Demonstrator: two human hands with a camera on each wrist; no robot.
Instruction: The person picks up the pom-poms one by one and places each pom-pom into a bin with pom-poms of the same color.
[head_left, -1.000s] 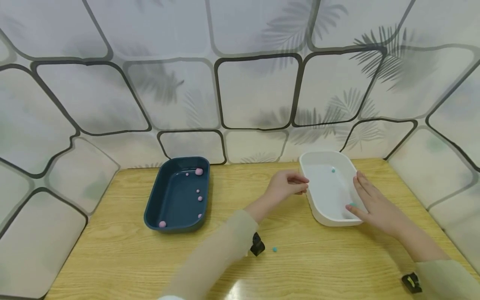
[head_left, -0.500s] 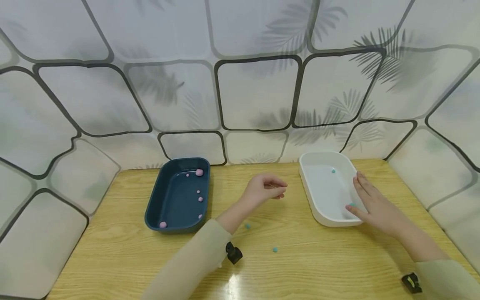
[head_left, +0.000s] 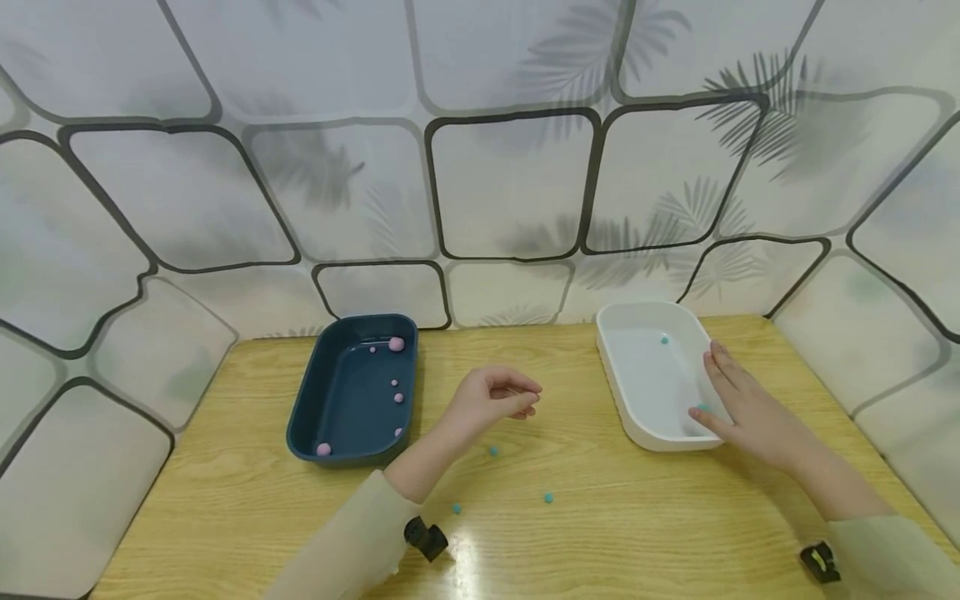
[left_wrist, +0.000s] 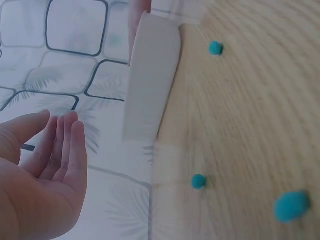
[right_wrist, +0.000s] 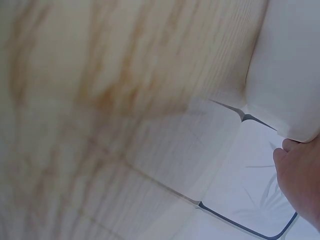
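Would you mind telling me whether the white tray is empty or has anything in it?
Not empty. The white tray holds two small teal balls: one near its far end, one by the right hand resting on its rim.

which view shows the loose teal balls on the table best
The head view: all three teal balls lie apart on the table near the left hand. The left wrist view shows them closer but blurred. The right wrist view shows none, only wood grain and the white tray.
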